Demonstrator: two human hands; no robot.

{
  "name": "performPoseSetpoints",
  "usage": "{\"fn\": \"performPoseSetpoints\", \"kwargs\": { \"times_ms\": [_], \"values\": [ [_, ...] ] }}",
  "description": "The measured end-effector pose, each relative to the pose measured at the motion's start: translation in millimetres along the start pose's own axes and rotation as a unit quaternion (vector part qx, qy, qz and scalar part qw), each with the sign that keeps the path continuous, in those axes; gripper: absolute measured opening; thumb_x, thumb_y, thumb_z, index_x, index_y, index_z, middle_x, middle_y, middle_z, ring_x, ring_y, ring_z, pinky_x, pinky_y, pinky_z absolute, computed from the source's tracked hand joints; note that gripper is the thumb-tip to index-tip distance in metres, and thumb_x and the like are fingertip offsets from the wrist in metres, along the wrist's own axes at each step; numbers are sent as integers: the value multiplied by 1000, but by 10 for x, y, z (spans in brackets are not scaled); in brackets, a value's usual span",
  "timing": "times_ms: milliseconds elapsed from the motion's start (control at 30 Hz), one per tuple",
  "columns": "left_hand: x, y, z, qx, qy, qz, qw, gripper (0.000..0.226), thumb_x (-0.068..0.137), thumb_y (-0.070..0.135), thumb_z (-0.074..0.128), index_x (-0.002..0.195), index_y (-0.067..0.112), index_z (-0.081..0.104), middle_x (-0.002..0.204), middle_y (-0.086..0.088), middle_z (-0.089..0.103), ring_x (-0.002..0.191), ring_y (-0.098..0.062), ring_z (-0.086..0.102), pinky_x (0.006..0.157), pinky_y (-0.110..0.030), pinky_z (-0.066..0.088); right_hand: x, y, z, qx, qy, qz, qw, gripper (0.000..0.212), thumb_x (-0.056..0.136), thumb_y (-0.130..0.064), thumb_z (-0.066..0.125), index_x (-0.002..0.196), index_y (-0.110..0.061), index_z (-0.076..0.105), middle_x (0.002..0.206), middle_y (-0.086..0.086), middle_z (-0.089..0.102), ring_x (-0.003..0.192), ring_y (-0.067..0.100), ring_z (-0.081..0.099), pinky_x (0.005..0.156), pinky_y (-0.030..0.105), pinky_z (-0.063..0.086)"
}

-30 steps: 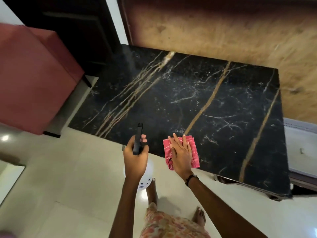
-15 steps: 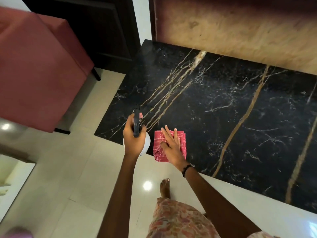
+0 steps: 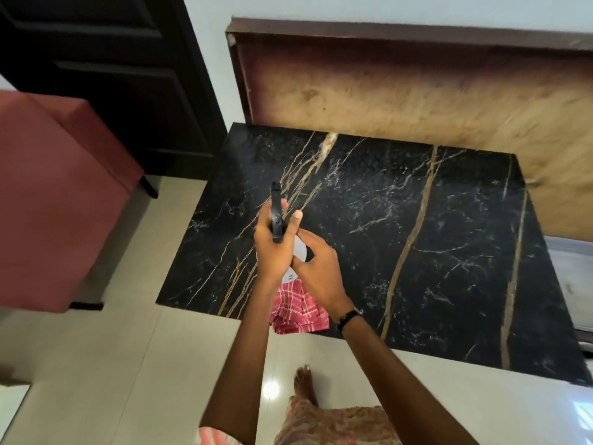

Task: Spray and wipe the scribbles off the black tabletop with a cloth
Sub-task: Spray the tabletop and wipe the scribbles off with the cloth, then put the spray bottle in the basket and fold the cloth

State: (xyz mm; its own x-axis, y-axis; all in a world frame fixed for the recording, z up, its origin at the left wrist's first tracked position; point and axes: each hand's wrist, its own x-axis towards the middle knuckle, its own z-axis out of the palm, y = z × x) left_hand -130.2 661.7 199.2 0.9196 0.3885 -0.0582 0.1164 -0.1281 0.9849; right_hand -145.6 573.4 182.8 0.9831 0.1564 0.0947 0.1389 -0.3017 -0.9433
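Observation:
The black marble tabletop [image 3: 449, 252] with gold veins fills the middle of the head view. My left hand [image 3: 272, 245] grips a spray bottle [image 3: 300, 252] with a black nozzle head and a white body, held over the table's front left part. My right hand [image 3: 321, 271] touches the bottle's white body from the right, fingers curled against it. A red checked cloth [image 3: 296, 311] lies on the table's front edge, under both wrists, with no hand on it. Fine white specks dot the marble; I cannot tell scribbles from veining.
A red upholstered seat [image 3: 57, 203] stands left of the table on the cream tiled floor. A dark door [image 3: 112, 75] is behind it. A brown wooden panel [image 3: 417, 97] backs the table. My bare foot [image 3: 305, 383] is near the table's front edge.
My right hand has left the cloth and come up against the spray bottle. My left hand has carried the bottle forward over the table. The view has shifted.

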Motion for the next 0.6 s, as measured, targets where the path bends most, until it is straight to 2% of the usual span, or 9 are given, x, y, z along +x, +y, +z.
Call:
{"fn": "performPoseSetpoints", "kwargs": {
  "times_ms": [67, 167, 300, 367, 400, 467, 533, 600],
  "values": [
    [10, 70, 195, 4, -11, 18, 1000, 30, 85, 36, 64, 111, 23, 55, 96, 18, 61, 96, -2, 62, 95, -39, 51, 47, -34, -127, 1, 39, 24, 999, 21, 87, -11, 64, 106, -16, 70, 92, -6, 71, 81, -4, 60, 69, 8, 44],
    [14, 158, 525, 59, 2, 60, 996, 34, 80, 55, 61, 102, 30, 56, 91, 16, 60, 106, -13, 52, 99, -49, 43, 92, -15, -387, -16, 69, 54, 996, 8, 88, -14, 62, 84, -13, 68, 68, -4, 66, 59, 6, 56, 54, 22, 43],
    [-73, 265, 1015, 76, -16, 90, 993, 38, 78, 68, 51, 97, 35, 54, 91, 9, 59, 108, -13, 48, 97, -48, 44, 95, 124, -848, -84, 100, 75, 989, 22, 86, -15, 62, 67, -22, 55, 57, -7, 59, 54, 10, 54, 50, 32, 41],
    [-177, 309, 1314, 97, -36, 103, 989, 49, 77, 69, 47, 105, 30, 55, 92, 10, 56, 106, -9, 42, 96, -46, 44, 65, 251, -1136, -105, 121, 73, 984, 17, 87, -14, 63, 70, -16, 60, 58, -4, 62, 54, 13, 57, 49, 38, 46],
    [-226, 333, 1457, 102, -42, 113, 987, 50, 78, 68, 47, 107, 29, 56, 88, 13, 54, 104, -9, 41, 95, -45, 44, 48, 298, -1276, -110, 131, 69, 983, 14, 87, -15, 63, 73, -13, 62, 59, -3, 63, 55, 14, 59, 50, 39, 48],
    [-341, 422, 1766, 102, -60, 128, 985, 47, 80, 65, 48, 108, 28, 56, 84, 14, 52, 102, -10, 43, 93, -44, 45, 4, 382, -1608, -119, 154, 67, 979, 17, 86, -13, 65, 70, -9, 62, 57, -2, 63, 52, 13, 57, 47, 32, 45],
    [-479, 561, 2105, 96, -90, 130, 983, 40, 83, 60, 52, 107, 29, 56, 82, 16, 50, 98, -7, 41, 93, -39, 44, -37, 447, -1993, -134, 172, 68, 974, 18, 85, -12, 67, 68, -10, 62, 56, -3, 63, 51, 13, 57, 49, 26, 43],
    [-637, 715, 2495, 77, -128, 125, 981, 32, 85, 54, 56, 105, 29, 55, 81, 23, 44, 96, -7, 42, 93, -37, 43, -77, 536, -2437, -139, 185, 67, 971, 13, 84, -12, 68, 71, -13, 65, 58, -2, 66, 53, 13, 60, 55, 25, 48]
  ]
}}
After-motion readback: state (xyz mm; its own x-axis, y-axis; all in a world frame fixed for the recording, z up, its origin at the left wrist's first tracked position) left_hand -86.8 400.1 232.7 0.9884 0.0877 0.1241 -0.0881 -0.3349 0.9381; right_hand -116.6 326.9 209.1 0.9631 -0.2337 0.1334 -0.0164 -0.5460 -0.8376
